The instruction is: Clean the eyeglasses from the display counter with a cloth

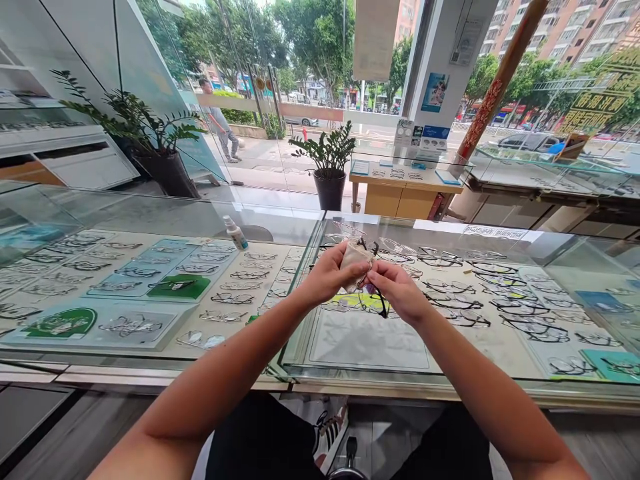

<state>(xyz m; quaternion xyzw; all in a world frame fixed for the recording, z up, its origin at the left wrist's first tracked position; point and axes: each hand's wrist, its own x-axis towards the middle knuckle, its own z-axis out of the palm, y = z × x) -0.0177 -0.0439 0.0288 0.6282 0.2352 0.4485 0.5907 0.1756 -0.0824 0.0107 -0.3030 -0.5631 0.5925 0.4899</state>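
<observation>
While the glasses (381, 302) are held above the counter (425, 389), forearms reach forward and converge, hands almost meeting. Left hand (330, 272) grips a beige cloth (356, 255) against them; right hand (398, 291) pinches the frame, one dark temple slanting down. Display frames (453, 302) lie in rows beneath. White bottle (235, 233) leftward; potted plant (327, 153) beyond.

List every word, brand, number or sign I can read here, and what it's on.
None reads clearly.
Yellow window lettering: too blurred.
White strip atop the glass counter: too small.
Posters on the pillar: too small.
White bottle's label: too small.
Shop signs across the street: too blurred.
</observation>
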